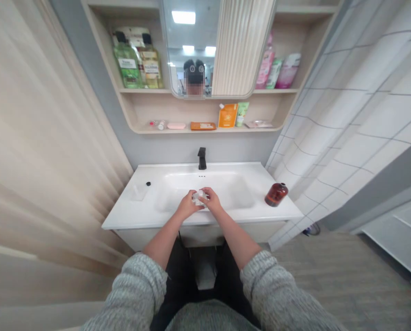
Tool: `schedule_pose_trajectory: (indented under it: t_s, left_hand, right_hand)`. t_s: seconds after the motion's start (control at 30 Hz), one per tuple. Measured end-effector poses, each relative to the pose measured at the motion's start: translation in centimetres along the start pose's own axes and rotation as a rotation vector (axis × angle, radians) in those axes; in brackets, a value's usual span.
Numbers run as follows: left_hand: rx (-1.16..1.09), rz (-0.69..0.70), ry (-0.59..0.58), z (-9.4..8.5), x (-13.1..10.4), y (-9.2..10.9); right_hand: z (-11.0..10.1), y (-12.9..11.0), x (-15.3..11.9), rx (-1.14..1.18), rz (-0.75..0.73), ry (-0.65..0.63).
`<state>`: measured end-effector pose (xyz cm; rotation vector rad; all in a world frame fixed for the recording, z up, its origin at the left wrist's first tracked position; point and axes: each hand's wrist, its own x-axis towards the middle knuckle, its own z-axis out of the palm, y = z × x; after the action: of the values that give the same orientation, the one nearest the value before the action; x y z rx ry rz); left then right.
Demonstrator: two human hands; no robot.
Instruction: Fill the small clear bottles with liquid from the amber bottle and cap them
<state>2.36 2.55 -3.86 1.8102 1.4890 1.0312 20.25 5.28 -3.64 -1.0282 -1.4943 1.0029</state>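
Over the front of the white sink (240, 186), my left hand (188, 205) and my right hand (212, 201) meet around a small clear, whitish object (200, 196). Fingers of both hands are closed on it from either side, and they cover part of it, so its exact kind is hidden. On the counter to the right stands a brown-red bottle (276, 195) with a dark top, apart from my hands. A small black cap-like piece (148, 184) lies on the left of the counter, near a faint see-through item (135, 192).
A black faucet (202, 158) rises behind the sink. Above hangs a shelf unit (208, 132) with a mirror (191, 46), green and yellow bottles (138, 64), pink bottles (277, 69) and an orange pouch (228, 115). Curtains flank both sides; the right one (346, 115) is white-checked.
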Motion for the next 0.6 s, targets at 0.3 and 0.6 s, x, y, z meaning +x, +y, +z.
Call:
schedule_pose_trajectory:
  t_s: [0.3,0.6]
  left_hand:
    - [-0.101,0.012,0.002,-0.11,0.0,0.13]
    - [-0.146,0.014,-0.001,0.03,0.13,-0.13]
  right_hand:
    - [0.01,0.15,0.09,0.098,-0.03,-0.003]
    - [0.01,0.39,0.14,0.103,-0.077,-0.005]
